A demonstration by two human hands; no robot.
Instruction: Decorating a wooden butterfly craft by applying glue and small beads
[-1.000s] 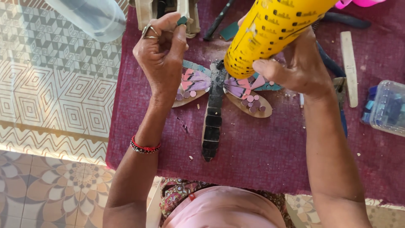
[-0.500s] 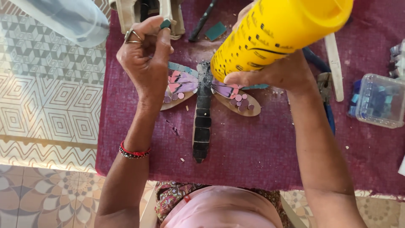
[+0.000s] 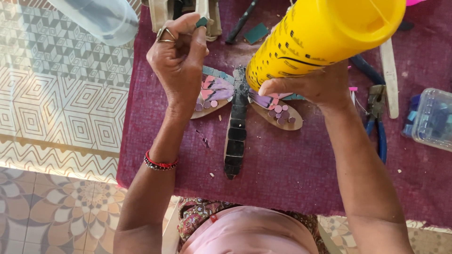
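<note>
The left hand [image 3: 181, 61] pinches 1 small teal tile [image 3: 202, 21] at its fingertips; the right hand [image 3: 313, 87] grips a tilted yellow glue bottle [image 3: 320, 35]. Keep the nozzle low over the dragonfly mosaic [image 3: 238, 110] lying just beneath both hands.

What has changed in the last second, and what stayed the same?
Little changed. The left hand keeps pinching the small teal tile; the right hand keeps holding the yellow bottle tipped over the dragonfly mosaic. The shifts look like camera movement. The pliers stayed put.
</note>
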